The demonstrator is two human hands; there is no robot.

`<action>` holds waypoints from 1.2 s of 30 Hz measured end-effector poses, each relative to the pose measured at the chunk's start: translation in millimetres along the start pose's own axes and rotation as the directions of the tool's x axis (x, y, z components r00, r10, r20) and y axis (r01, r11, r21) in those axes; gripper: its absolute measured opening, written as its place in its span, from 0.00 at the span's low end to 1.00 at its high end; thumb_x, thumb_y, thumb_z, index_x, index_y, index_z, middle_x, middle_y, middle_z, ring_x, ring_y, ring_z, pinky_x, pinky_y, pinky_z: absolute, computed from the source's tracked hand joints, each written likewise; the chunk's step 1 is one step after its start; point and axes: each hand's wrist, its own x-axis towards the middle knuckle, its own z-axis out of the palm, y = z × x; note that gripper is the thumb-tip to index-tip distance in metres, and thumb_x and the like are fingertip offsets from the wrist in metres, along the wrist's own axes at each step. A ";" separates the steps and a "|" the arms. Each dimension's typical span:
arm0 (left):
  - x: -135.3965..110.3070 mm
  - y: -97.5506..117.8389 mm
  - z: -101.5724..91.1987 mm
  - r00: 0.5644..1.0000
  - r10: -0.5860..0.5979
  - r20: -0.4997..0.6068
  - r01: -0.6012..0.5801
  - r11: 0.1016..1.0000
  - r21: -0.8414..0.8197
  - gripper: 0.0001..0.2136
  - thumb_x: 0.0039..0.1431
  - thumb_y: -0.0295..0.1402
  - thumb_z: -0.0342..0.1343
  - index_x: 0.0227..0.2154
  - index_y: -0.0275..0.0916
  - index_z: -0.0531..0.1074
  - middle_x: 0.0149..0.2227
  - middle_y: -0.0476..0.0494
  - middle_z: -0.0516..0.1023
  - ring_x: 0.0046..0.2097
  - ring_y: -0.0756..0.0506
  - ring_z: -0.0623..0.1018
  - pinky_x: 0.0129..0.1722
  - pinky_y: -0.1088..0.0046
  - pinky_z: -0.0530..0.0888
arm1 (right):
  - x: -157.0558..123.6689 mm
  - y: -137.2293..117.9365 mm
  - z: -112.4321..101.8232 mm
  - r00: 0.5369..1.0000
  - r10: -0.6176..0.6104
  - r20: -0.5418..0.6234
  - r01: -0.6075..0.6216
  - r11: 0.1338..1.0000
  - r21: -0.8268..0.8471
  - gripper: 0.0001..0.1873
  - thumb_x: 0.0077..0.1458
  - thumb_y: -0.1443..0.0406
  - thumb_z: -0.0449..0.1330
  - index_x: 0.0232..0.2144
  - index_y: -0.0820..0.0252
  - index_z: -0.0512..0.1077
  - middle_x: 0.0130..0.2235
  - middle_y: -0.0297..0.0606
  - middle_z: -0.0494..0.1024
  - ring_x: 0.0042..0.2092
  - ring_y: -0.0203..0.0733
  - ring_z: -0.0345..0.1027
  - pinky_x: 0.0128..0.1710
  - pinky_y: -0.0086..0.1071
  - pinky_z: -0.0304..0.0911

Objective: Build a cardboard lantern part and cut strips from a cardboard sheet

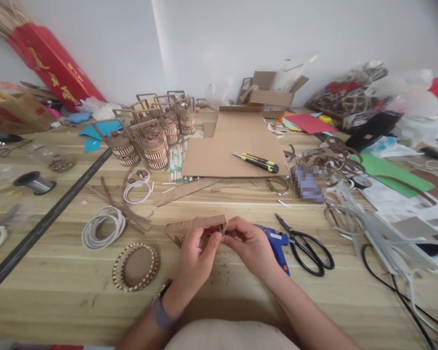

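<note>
My left hand (203,247) is closed around a folded strip of corrugated cardboard (195,223), thumb on the near side. At the strip's right end, my right hand (248,241) pinches the same piece between thumb and fingers. Part of the strip is hidden behind my hands. Just right of my right hand lies a blue glue gun (277,241), partly covered by it. Black-handled scissors (308,248) rest beside the glue gun. Left of my left wrist sits a round woven-edged tray (117,273) with a cardboard base.
Flat cardboard (211,158) carries a yellow-black utility knife (257,162). Several small lidded baskets with handles (154,151) stand at the back left. A white cord coil (104,227) lies left. Cables (397,287) and tangled brown strips (324,155) spread on the right.
</note>
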 end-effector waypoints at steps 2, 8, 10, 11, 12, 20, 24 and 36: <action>-0.4 -0.9 -0.1 1.000 -0.011 -0.001 0.011 1.000 0.011 0.09 0.58 0.37 0.58 0.35 0.37 0.76 0.36 0.40 0.82 0.39 0.44 0.82 0.40 0.68 0.79 | 0.2 -0.3 -0.1 1.000 -0.001 0.004 0.001 1.000 -0.007 0.09 0.50 0.56 0.66 0.28 0.54 0.77 0.31 0.35 0.76 0.33 0.40 0.69 0.36 0.33 0.65; -1.2 -2.0 -1.0 1.000 0.011 -0.010 -0.011 0.998 0.062 0.09 0.59 0.38 0.58 0.35 0.37 0.77 0.36 0.40 0.82 0.38 0.44 0.81 0.40 0.68 0.78 | 0.5 -3.7 -0.6 0.999 -0.034 0.002 0.034 0.998 -0.047 0.08 0.50 0.57 0.66 0.28 0.54 0.77 0.29 0.34 0.76 0.32 0.39 0.69 0.34 0.32 0.65; -1.0 -0.7 -1.3 1.000 0.023 -0.009 -0.022 0.997 0.075 0.09 0.58 0.37 0.58 0.35 0.38 0.77 0.36 0.40 0.82 0.38 0.44 0.81 0.39 0.68 0.78 | 0.5 -5.0 -1.1 0.999 -0.040 0.001 0.040 0.997 -0.064 0.09 0.51 0.56 0.66 0.28 0.54 0.77 0.29 0.34 0.76 0.31 0.39 0.69 0.33 0.32 0.65; -0.8 0.3 -1.3 1.000 0.025 -0.008 -0.024 0.997 0.073 0.08 0.58 0.37 0.58 0.35 0.38 0.77 0.35 0.41 0.82 0.37 0.44 0.81 0.39 0.69 0.78 | 0.5 -5.4 -1.3 0.999 -0.039 0.001 0.039 0.997 -0.070 0.09 0.51 0.56 0.65 0.27 0.54 0.77 0.29 0.34 0.76 0.31 0.39 0.69 0.33 0.32 0.65; -0.5 1.4 -1.4 1.000 0.025 -0.009 -0.025 0.998 0.064 0.08 0.58 0.37 0.58 0.35 0.38 0.77 0.35 0.41 0.82 0.37 0.44 0.81 0.38 0.70 0.78 | 0.4 -5.7 -1.5 0.999 -0.038 0.002 0.038 0.997 -0.073 0.08 0.51 0.56 0.65 0.27 0.54 0.77 0.29 0.34 0.76 0.31 0.39 0.69 0.33 0.32 0.65; -0.1 7.3 -2.2 0.999 0.030 -0.033 -0.027 0.996 0.080 0.08 0.58 0.35 0.56 0.34 0.39 0.78 0.34 0.43 0.83 0.36 0.45 0.82 0.34 0.73 0.78 | -0.2 -5.7 -1.7 0.999 -0.037 0.002 0.037 0.997 -0.061 0.03 0.49 0.62 0.65 0.27 0.54 0.76 0.29 0.33 0.76 0.31 0.38 0.68 0.33 0.31 0.64; 0.1 4.4 -2.7 0.996 0.085 -0.022 -0.082 0.989 0.122 0.08 0.58 0.36 0.59 0.36 0.40 0.79 0.35 0.43 0.83 0.38 0.44 0.81 0.38 0.70 0.78 | -0.1 -6.2 -2.1 0.999 -0.041 0.008 0.041 0.996 -0.082 0.04 0.50 0.61 0.64 0.27 0.54 0.76 0.29 0.33 0.76 0.31 0.38 0.68 0.33 0.31 0.64; 0.6 -1.9 1.4 0.992 0.124 -0.020 -0.117 0.972 0.202 0.08 0.59 0.38 0.59 0.36 0.40 0.79 0.34 0.43 0.83 0.37 0.45 0.80 0.38 0.70 0.76 | -0.9 1.0 -1.7 0.998 -0.058 0.012 0.058 0.996 -0.072 0.15 0.52 0.52 0.65 0.28 0.57 0.76 0.30 0.36 0.77 0.32 0.38 0.70 0.34 0.31 0.65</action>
